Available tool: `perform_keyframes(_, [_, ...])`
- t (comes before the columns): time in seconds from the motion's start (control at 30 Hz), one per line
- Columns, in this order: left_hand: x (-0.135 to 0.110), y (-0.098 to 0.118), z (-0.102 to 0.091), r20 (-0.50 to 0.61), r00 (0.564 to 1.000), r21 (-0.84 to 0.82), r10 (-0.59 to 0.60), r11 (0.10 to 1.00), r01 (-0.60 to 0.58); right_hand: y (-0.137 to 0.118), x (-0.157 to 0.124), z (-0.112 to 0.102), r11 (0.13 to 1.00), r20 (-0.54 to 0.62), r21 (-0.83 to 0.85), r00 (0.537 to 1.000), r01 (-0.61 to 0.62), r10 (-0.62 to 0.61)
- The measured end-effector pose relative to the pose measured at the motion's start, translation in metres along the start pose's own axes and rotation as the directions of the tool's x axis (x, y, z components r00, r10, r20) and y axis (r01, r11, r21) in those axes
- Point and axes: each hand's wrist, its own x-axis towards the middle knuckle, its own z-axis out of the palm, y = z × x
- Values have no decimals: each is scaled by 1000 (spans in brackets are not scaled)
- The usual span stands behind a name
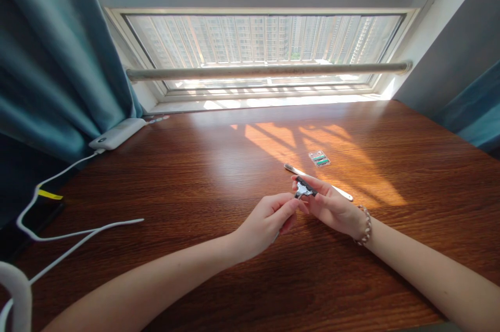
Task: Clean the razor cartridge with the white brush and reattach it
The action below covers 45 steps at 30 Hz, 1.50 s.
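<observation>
Above the table's middle, both of my hands hold a razor (303, 190) with a silver neck and a dark head. My left hand (269, 217) is closed round its handle, most of which is hidden in the fist. With thumb and fingers, my right hand (332, 207) grips the razor's head at its two ends. A white toothbrush (341, 192) with dark bristles lies just behind the right hand, partly covered by it. Farther back sits a small clear plastic case (319, 158) with green-and-dark strips inside, probably razor cartridges.
The brown wooden table (219, 165) reaches to the window sill. A white power strip or adapter box (117, 134) stands at the back left, with a white cable (86, 235) trailing forward. A blue curtain (58, 51) hangs at the left. A metal rail (269, 71) crosses the window.
</observation>
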Motion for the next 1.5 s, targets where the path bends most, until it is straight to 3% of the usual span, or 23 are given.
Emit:
perform_keyframes(0.37, [1, -1, 0, -12, 1000, -9, 26, 1000, -26, 1, 1, 5, 977, 31, 214, 999, -27, 21])
perform_keyframes(1.5, [1, -1, 3, -23, 999, -3, 26, 1000, -26, 5, 1, 4, 976, 29, 218, 1000, -15, 9])
